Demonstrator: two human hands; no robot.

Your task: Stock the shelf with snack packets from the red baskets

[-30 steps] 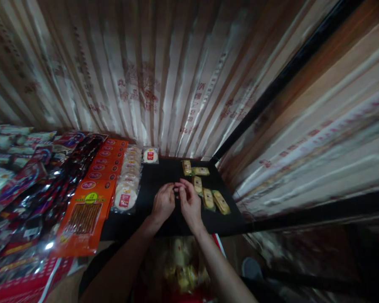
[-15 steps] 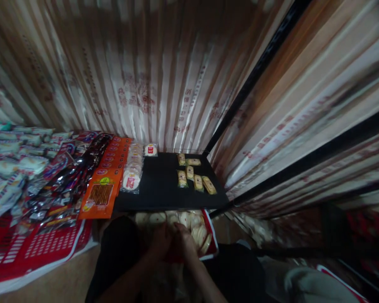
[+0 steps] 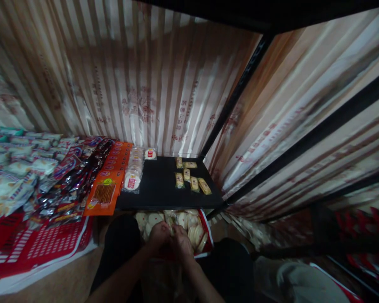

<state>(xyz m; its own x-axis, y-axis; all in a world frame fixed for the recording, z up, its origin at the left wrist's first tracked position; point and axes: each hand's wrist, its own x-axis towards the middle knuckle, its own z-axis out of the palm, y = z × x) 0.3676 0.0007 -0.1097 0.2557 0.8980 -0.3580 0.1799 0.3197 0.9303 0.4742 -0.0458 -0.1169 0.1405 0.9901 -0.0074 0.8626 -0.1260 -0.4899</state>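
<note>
My left hand [image 3: 159, 234] and my right hand [image 3: 181, 240] meet over a red basket [image 3: 209, 231] between my knees. Fingers on both are curled together, closed around something small that dim light and the fingers hide. Beneath and beyond them, the basket holds many pale, round wrapped biscuits [image 3: 196, 234], some with a red dot. Just past the basket is a black shelf [image 3: 159, 181]. On its right part lie several small yellow wrapped cakes [image 3: 194, 183]; on its left, a row of round white rice crackers in clear wrap [image 3: 132, 181].
Orange snack packets [image 3: 103, 191] overlap left of the crackers. Dark shiny packets [image 3: 61, 189] and white packets [image 3: 15, 168] pile farther left, by a red basket [image 3: 50, 235]. Black metal bars [image 3: 236, 94] cross the right side, before a pleated printed curtain [image 3: 139, 84].
My hands have come closer together and risen slightly over the basket. The camera view has shifted a little. The packets on the shelf look the same.
</note>
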